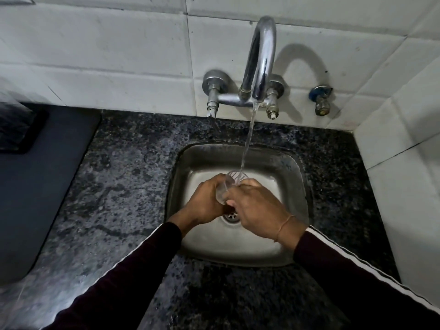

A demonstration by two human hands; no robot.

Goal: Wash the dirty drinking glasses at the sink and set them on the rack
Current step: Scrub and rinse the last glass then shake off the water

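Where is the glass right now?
In the head view, the glass is over the sink, held between the left hand and right hand, under the tap's running water.

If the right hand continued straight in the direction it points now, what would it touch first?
The right hand points up-left, and its fingers are already on the glass, so the glass comes first. Just beyond it is the left hand, holding the same glass.

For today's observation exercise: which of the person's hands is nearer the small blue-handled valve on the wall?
Right. The right hand is on the glass over the sink, below and left of the valve; the left hand is farther left.
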